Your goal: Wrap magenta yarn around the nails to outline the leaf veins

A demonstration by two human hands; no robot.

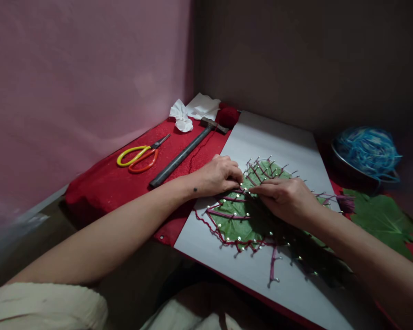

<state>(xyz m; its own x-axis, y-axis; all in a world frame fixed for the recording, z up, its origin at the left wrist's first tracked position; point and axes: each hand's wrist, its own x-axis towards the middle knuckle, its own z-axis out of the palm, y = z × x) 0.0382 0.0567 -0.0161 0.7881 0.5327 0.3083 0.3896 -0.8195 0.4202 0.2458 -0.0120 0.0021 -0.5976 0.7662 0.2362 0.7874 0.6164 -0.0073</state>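
Note:
A green leaf [227, 228] lies on a white board [206, 245], ringed and crossed by several upright nails [239, 239]. Dark red and purple yarn [227, 214] is wound between these nails. My left hand [223, 175] is closed in a pinch at the leaf's upper left edge, beside a nail. Just across from it, my right hand [289, 196] pinches above the leaf's middle. A short strand of yarn shows between the two sets of fingertips; the exact grip is partly hidden. My right hand and its shadow cover part of the leaf.
On the red cover [99, 197] lie scissors [141, 156], a hammer [184, 156] and crumpled white paper [181, 114]. A red yarn ball [228, 117] sits behind the hammer. At right are a metal bowl of blue yarn [366, 151] and another leaf [382, 220]. Walls stand behind.

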